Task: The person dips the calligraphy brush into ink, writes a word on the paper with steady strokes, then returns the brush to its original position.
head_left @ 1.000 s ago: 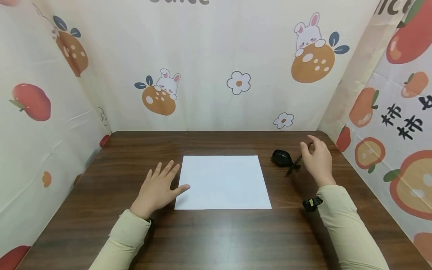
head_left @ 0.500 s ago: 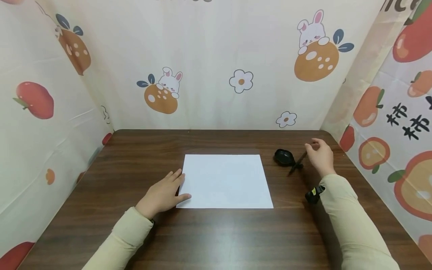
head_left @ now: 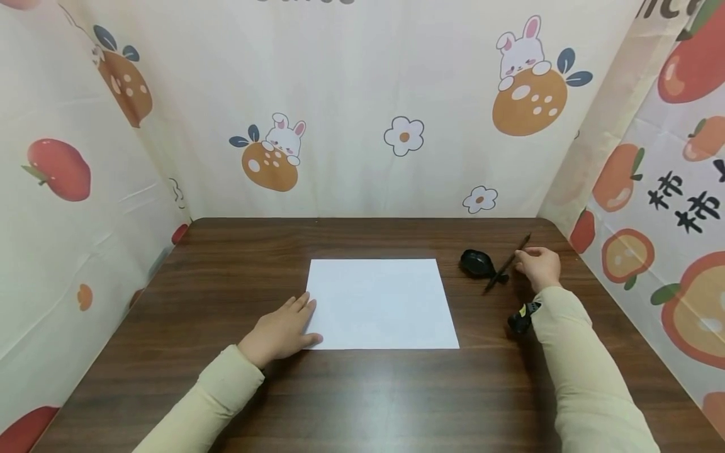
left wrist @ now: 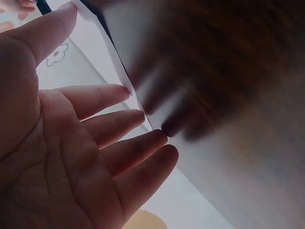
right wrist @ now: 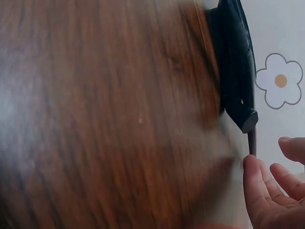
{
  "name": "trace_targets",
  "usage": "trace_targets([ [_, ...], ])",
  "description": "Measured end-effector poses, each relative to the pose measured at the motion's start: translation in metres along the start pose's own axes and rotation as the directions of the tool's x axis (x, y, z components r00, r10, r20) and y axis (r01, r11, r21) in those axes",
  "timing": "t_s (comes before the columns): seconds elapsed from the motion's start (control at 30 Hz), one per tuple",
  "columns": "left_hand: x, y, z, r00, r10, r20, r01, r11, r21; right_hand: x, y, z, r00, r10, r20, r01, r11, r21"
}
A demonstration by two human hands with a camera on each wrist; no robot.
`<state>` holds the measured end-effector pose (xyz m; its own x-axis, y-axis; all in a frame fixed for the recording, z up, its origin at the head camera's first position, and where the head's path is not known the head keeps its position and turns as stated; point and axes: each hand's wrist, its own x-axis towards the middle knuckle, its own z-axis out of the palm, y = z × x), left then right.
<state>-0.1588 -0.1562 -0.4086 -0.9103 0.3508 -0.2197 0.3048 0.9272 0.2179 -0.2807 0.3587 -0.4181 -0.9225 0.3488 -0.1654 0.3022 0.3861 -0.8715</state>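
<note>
A white sheet of paper (head_left: 379, 305) lies flat mid-table. My left hand (head_left: 281, 330) rests at its left edge, thumb and fingertips over the paper; the left wrist view shows these fingers (left wrist: 138, 152) straight and spread along the edge. To the right sits a small black dish (head_left: 477, 263) with a short handle. Across that handle lies a slim dark stick (head_left: 508, 263), like a brush or pencil. My right hand (head_left: 540, 267) is beside the stick, fingertips at its shaft. In the right wrist view one fingertip (right wrist: 250, 162) meets the stick (right wrist: 252, 143), while the thumb appears apart.
The dark wood-grain table (head_left: 362, 396) carries these things. Cream curtains (head_left: 351, 75) with fruit and rabbit prints enclose its back and sides. A black wrist-worn device (head_left: 521, 318) hangs under the right cuff.
My left hand has come down onto the paper's left edge, its fingers drawing closer together. My right hand has lowered toward the stick's middle, exposing its far end. The paper and dish stay put.
</note>
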Motion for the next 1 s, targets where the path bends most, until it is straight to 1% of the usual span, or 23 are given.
trace_targets([
  [0.13, 0.0, 0.002, 0.0, 1.0, -0.003, 0.003, 0.003, 1.0, 0.001, 0.001, 0.0, 0.004, 0.999, 0.035, 0.001, -0.035, 0.999, 0.033],
  [0.27, 0.0, 0.003, 0.0, 1.0, -0.005, 0.003, 0.005, 1.0, -0.001, 0.005, 0.0, 0.007, 0.998, 0.048, -0.049, -0.046, 0.998, 0.033],
  [0.37, 0.0, 0.003, 0.0, 1.0, -0.005, 0.004, 0.005, 1.0, -0.005, 0.007, -0.001, 0.009, 0.994, 0.066, -0.085, -0.067, 0.998, 0.002],
  [0.47, 0.0, 0.005, -0.001, 1.0, -0.005, 0.01, 0.005, 1.0, -0.006, 0.006, -0.003, 0.01, 0.991, 0.096, -0.093, -0.098, 0.995, -0.022],
  [0.5, 0.0, 0.005, -0.001, 1.0, -0.005, 0.012, 0.005, 1.0, -0.005, 0.006, -0.003, 0.01, 0.991, 0.103, -0.09, -0.108, 0.993, -0.05],
  [0.57, 0.001, 0.006, 0.0, 1.0, -0.006, 0.014, 0.006, 1.0, -0.003, 0.004, -0.004, 0.011, 0.988, 0.12, -0.094, -0.126, 0.99, -0.068],
  [0.73, 0.003, 0.006, 0.003, 1.0, -0.012, 0.014, 0.012, 1.0, 0.006, 0.005, -0.005, 0.013, 0.984, 0.131, -0.121, -0.143, 0.986, -0.089],
  [0.8, 0.004, 0.006, 0.003, 1.0, -0.013, 0.014, 0.013, 1.0, 0.01, 0.007, -0.005, 0.014, 0.983, 0.138, -0.122, -0.147, 0.986, -0.074],
  [1.0, 0.003, 0.007, 0.001, 1.0, -0.012, 0.014, 0.011, 1.0, 0.013, 0.011, -0.003, 0.012, 0.981, 0.17, -0.098, -0.165, 0.984, 0.061],
])
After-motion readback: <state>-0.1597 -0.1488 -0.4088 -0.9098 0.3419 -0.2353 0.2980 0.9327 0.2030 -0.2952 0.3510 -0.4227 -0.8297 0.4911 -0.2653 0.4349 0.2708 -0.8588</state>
